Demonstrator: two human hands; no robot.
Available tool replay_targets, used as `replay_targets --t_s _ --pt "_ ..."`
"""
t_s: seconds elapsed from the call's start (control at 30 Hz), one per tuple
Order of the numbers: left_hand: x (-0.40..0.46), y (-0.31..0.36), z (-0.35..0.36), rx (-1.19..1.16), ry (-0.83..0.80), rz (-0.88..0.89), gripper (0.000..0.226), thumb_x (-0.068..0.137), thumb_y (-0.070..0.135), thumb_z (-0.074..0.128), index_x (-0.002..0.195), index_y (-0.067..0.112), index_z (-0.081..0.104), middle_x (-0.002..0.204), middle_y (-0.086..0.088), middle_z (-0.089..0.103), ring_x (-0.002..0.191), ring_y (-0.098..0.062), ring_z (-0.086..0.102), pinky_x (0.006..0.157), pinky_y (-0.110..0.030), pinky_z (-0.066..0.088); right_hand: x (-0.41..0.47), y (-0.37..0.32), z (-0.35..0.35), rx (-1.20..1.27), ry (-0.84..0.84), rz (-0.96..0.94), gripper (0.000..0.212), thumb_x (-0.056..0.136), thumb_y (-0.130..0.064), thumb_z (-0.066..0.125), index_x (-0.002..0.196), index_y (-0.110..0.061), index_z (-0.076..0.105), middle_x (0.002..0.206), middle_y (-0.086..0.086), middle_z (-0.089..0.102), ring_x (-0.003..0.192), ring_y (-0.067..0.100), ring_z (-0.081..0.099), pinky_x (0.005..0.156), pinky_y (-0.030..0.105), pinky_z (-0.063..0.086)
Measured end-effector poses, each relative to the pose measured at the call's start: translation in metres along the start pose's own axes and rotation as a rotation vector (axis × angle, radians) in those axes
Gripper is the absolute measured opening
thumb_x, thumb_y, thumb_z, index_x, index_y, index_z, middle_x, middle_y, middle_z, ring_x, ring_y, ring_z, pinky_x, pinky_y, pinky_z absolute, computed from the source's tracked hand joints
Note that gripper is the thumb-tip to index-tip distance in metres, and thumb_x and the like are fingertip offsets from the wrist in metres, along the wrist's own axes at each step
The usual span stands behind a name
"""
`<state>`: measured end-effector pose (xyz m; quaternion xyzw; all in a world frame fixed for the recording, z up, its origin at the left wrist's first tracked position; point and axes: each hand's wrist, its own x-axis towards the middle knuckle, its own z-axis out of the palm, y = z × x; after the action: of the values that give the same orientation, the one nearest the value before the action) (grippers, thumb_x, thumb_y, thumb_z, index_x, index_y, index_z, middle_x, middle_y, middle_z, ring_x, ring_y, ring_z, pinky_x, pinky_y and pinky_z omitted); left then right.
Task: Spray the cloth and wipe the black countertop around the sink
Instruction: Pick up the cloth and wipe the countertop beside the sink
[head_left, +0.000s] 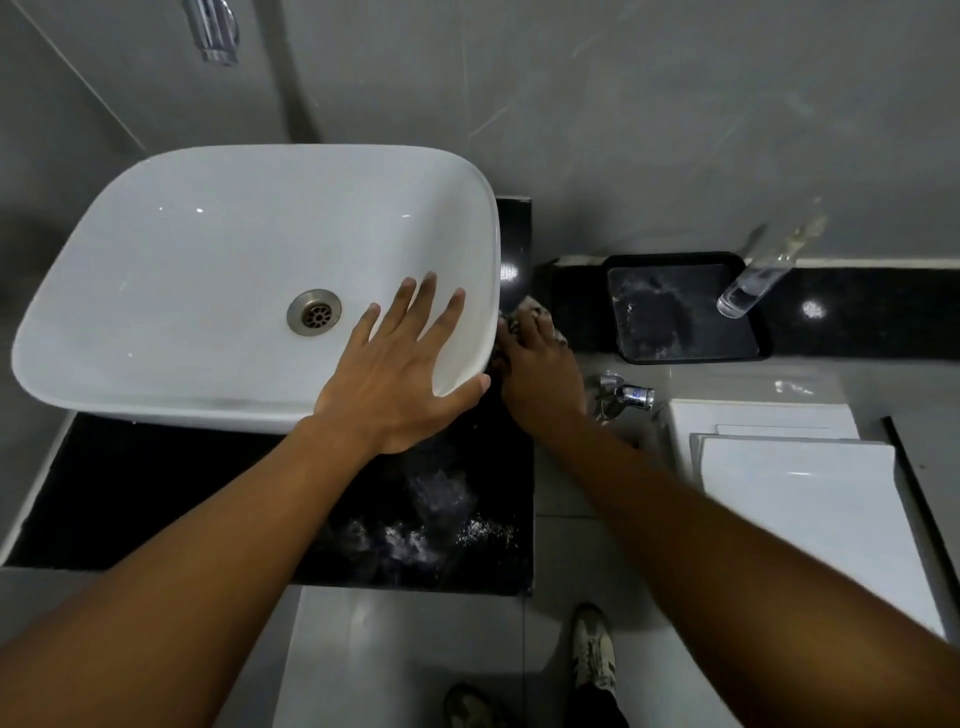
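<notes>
My right hand (540, 364) pressed the cloth (530, 312) onto the counter (514, 467), right of the sink (156, 260); left hand (400, 374) lay flat, released.

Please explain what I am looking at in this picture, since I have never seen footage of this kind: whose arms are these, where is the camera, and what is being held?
There is no machine here. The picture comes from a wide-angle camera worn on a person's head, looking down at their own two bare arms.

The left hand lies flat and open on the near right rim of a white sink. The right hand presses a crumpled cloth onto the black countertop, just to the right of the sink. The countertop's front part shows pale, dusty-looking smears.

Further right, a black tray holds a clear bottle, tilted in this view. Below that are a chrome tap and what looks like a white toilet lid. The person's shoes show on the floor at the bottom.
</notes>
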<state>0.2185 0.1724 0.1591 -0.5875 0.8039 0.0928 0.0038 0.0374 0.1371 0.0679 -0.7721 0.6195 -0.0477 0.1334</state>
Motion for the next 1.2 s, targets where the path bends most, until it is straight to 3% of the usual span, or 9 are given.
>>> replay_targets --t_s 0.1,0.23,0.37,0.47,0.6,0.73,0.97,1.1,1.2 --pt "0.000 0.000 0.002 -0.005 -0.004 0.007 0.091 0.080 0.081 0.010 0.154 0.032 -0.012 0.164 -0.002 -0.015 0.150 -0.017 -0.015 0.123 -0.049 0.003 -0.081 -0.018 0.008 -0.009 -0.030 -0.035 0.065 0.096 -0.032 0.048 0.154 -0.023 0.021 0.164 0.013 0.014 0.150 0.036 0.011 0.119 0.053 0.019" --pt "0.001 0.000 0.004 -0.006 -0.009 -0.003 0.092 0.079 0.082 0.008 0.153 0.031 -0.013 0.164 -0.002 -0.016 0.150 -0.018 -0.016 0.122 -0.050 0.001 -0.184 -0.029 0.019 -0.014 -0.076 -0.136 0.078 0.070 -0.028 0.079 0.142 -0.021 0.049 0.152 0.012 0.042 0.139 0.036 0.040 0.104 0.049 0.044" --pt "0.001 -0.001 0.005 -0.019 -0.044 -0.010 0.092 0.078 0.082 0.007 0.153 0.032 -0.013 0.164 -0.001 -0.017 0.149 -0.017 -0.018 0.122 -0.049 0.000 -0.204 -0.026 0.023 -0.058 -0.120 -0.187 0.077 0.065 -0.030 0.082 0.137 -0.022 0.056 0.150 0.010 0.047 0.136 0.031 0.045 0.100 0.044 0.050" --pt "0.000 -0.003 0.006 -0.028 -0.048 -0.011 0.093 0.078 0.083 0.007 0.153 0.032 -0.012 0.164 -0.001 -0.016 0.149 -0.017 -0.017 0.122 -0.049 0.000 -0.173 -0.019 0.018 -0.068 -0.093 -0.203 0.074 0.073 -0.031 0.076 0.141 -0.021 0.051 0.151 0.013 0.046 0.138 0.035 0.042 0.104 0.048 0.045" --pt "0.000 -0.003 0.007 -0.029 -0.030 -0.009 0.093 0.078 0.083 0.007 0.154 0.032 -0.012 0.164 -0.001 -0.014 0.150 -0.017 -0.016 0.122 -0.049 0.001 -0.081 -0.011 0.010 -0.016 -0.058 -0.070 0.068 0.094 -0.033 0.054 0.154 -0.024 0.023 0.163 0.013 0.017 0.150 0.036 0.014 0.118 0.054 0.019" --pt "0.002 -0.003 0.006 -0.038 -0.033 -0.014 0.096 0.076 0.084 0.008 0.154 0.031 -0.011 0.164 -0.001 -0.014 0.150 -0.018 -0.015 0.122 -0.050 0.002 -0.007 -0.009 0.000 -0.030 -0.009 0.006 0.060 0.095 -0.029 0.052 0.151 -0.025 0.032 0.162 0.011 0.022 0.149 0.033 0.016 0.118 0.052 0.021" --pt "0.002 -0.003 0.006 -0.078 -0.034 0.006 0.093 0.079 0.081 0.013 0.154 0.032 -0.009 0.165 -0.002 -0.010 0.150 -0.018 -0.013 0.122 -0.049 0.003 -0.076 -0.038 0.008 -0.016 -0.015 0.015 0.060 0.098 -0.030 0.046 0.154 -0.023 0.025 0.163 0.011 0.019 0.151 0.032 0.011 0.119 0.049 0.010" --pt "0.001 -0.004 0.007 -0.071 -0.025 0.008 0.091 0.080 0.081 0.012 0.154 0.032 -0.009 0.165 -0.001 -0.010 0.150 -0.017 -0.013 0.122 -0.048 0.002 -0.181 -0.074 0.023 0.001 -0.083 -0.178 0.061 0.076 -0.024 0.064 0.136 -0.023 0.057 0.148 0.010 0.049 0.139 0.030 0.042 0.108 0.048 0.040" --pt "0.001 -0.006 0.008 -0.066 -0.017 0.014 0.090 0.081 0.081 0.012 0.154 0.032 -0.009 0.165 -0.001 -0.010 0.150 -0.017 -0.013 0.122 -0.048 0.003 -0.210 -0.081 0.032 -0.007 -0.097 -0.232 0.060 0.067 -0.025 0.070 0.126 -0.025 0.067 0.140 0.005 0.058 0.131 0.026 0.053 0.096 0.042 0.051"
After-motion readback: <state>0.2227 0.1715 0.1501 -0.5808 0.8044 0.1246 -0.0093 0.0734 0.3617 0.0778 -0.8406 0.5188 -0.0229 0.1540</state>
